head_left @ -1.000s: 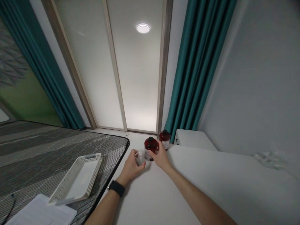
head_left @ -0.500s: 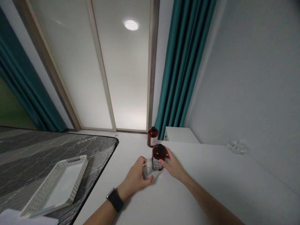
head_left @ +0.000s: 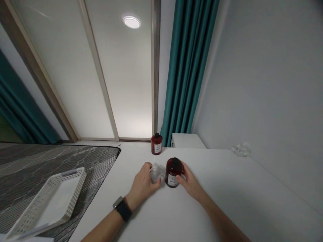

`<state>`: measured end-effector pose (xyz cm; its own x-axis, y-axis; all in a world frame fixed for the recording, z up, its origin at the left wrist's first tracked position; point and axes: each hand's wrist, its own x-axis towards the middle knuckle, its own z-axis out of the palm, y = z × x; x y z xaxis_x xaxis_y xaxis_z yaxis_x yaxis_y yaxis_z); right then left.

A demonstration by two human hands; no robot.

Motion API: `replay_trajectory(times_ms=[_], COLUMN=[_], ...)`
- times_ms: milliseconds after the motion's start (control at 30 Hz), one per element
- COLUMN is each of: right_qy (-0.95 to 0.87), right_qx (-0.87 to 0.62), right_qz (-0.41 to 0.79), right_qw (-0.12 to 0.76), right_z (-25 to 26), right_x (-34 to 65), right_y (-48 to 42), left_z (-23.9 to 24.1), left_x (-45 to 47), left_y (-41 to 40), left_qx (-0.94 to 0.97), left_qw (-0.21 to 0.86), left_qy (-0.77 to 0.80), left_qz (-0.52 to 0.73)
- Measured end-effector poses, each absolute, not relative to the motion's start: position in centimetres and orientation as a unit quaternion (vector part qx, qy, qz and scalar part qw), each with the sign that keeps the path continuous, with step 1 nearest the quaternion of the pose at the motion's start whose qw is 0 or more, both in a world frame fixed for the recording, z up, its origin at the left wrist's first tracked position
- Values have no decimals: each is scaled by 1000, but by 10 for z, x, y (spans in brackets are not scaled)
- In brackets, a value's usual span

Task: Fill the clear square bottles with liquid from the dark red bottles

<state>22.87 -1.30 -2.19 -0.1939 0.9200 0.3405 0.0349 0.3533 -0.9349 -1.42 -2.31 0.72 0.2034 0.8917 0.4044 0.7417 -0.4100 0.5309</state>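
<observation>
Near the middle of the white table (head_left: 161, 215), my right hand (head_left: 191, 183) is closed around a dark red-brown bottle (head_left: 172, 172) with a black cap and a white label. The bottle stands upright. My left hand (head_left: 143, 181), with a black watch on its wrist, has thumb and fingers curled around a crumpled piece of clear plastic (head_left: 156, 172). This plastic sits just left of the bottle, and its exact form is hard to make out. Farther back stands a second bottle (head_left: 156, 144) of the same kind, touched by neither hand.
At left, a white perforated basket (head_left: 73, 198) rests on a grey patterned surface (head_left: 83, 156). Another clear crumpled plastic piece (head_left: 241, 149) lies by the wall at right. Behind the table are a white cabinet (head_left: 188, 140), a teal curtain (head_left: 188, 74) and frosted sliding doors (head_left: 123, 84).
The bottle in my right hand has shifted slightly right, away from the clear plastic, which my left hand keeps hold of. A small gap now shows between them. The view has turned a little right.
</observation>
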Motion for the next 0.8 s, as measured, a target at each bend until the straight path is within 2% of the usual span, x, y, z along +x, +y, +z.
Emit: replay_trajectory(times_ms=[300,433,567,800], right_qy=[-595,-574,-578,-587], right_qx=[-386,-399,-384,-326], right_qz=[436,432,457,562], right_qw=[554,569,557,483], right_z=[-28,-26,-18,-5], right_x=[205,198,204,216], right_y=[-11,-11,-12,-16], left_z=[18,13,10,32], left_x=[-4,-9,-21,-29], left_y=[0,-1,-5,-18], left_qx=[751,755,779,778], left_qw=[5,24,86,-24], left_qy=[595,583,530,439], left_qz=[288,301,323,449])
